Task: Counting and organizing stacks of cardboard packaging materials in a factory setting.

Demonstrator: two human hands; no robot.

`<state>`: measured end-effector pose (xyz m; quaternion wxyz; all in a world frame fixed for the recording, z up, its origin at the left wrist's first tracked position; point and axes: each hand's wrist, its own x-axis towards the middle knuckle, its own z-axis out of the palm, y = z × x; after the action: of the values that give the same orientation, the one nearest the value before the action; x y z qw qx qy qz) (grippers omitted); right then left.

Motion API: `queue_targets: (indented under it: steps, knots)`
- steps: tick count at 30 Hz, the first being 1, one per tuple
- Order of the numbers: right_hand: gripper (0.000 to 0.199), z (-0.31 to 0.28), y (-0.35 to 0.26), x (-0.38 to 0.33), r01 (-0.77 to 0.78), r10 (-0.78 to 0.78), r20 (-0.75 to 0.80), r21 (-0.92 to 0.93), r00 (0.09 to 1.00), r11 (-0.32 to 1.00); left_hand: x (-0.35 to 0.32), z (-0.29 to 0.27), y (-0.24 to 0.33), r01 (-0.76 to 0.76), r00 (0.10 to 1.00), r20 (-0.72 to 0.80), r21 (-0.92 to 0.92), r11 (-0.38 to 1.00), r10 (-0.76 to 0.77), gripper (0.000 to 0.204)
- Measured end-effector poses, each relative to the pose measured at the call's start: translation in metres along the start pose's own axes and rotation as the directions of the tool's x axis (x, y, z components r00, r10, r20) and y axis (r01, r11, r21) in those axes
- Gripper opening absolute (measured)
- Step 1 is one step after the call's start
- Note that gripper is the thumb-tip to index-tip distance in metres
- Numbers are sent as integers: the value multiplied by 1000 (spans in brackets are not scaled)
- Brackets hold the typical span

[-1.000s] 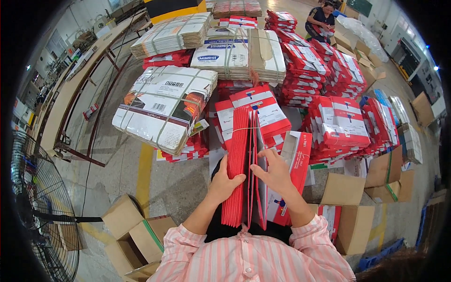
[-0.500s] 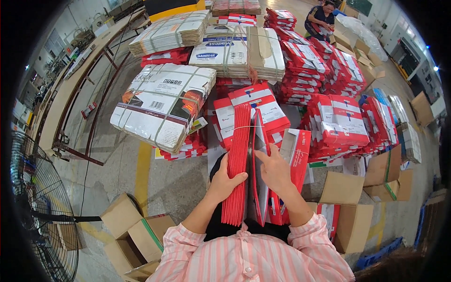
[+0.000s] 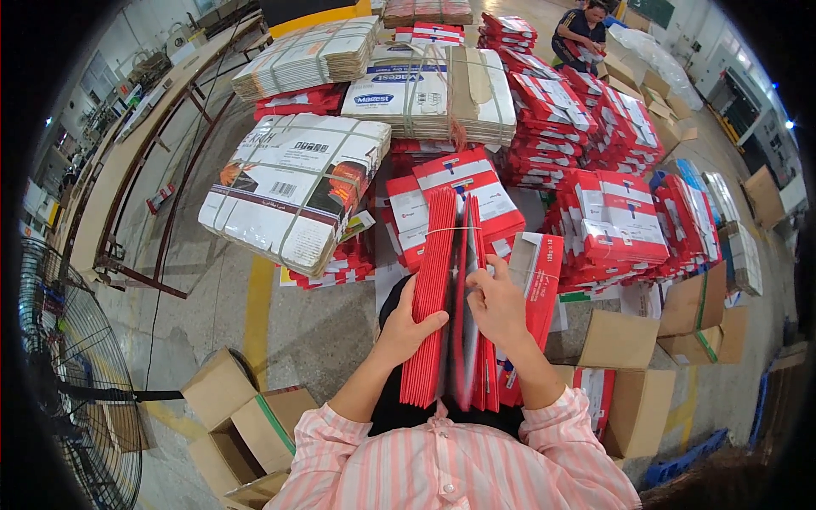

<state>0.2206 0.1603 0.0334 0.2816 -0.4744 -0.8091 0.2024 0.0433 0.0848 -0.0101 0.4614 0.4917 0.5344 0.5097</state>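
A bundle of flattened red cartons (image 3: 427, 323) stands on edge in front of my body, with a thin band round its upper part. My left hand (image 3: 412, 327) grips the thick left portion, thumb on the near side. A gap parts it from a thinner right portion of flat cartons (image 3: 487, 365), where one sheet is smeared by motion. My right hand (image 3: 497, 308) has its fingers bent against that right portion; the fingertips are partly hidden. Under my right wrist lies another red and white flat carton (image 3: 541, 276).
Strapped bundles of white flat cartons (image 3: 293, 191) and stacks of red ones (image 3: 608, 221) stand ahead. Open brown boxes (image 3: 223, 387) lie at both sides. A fan (image 3: 81, 382) and a long table (image 3: 140, 144) are on the left. A person (image 3: 580, 36) works far right.
My right hand's fingers have bent inward from a pointing pose, and sheets in the right portion have shifted. My left hand keeps its place.
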Motion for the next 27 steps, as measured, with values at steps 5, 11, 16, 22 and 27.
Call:
queue_targets:
  steps: [5,11,16,22,27]
  knots:
    - [17,7,3,2,-28,30,-32,72,999,997,0,0,6,21,999,29,-103,994,-18,85]
    - [19,-1,-8,6,-84,80,68,58,994,995,-1,-5,2,34,999,36,-63,997,-32,86]
    - [15,4,-1,5,-22,23,-19,35,1000,999,1,-6,0,28,1000,8,-82,996,-27,88]
    - [18,0,-11,8,-27,27,9,22,1000,999,2,-5,3,-3,999,42,-77,997,6,94]
    - [18,-2,-15,9,-84,82,49,37,995,996,1,-5,7,65,997,55,-117,991,-59,95]
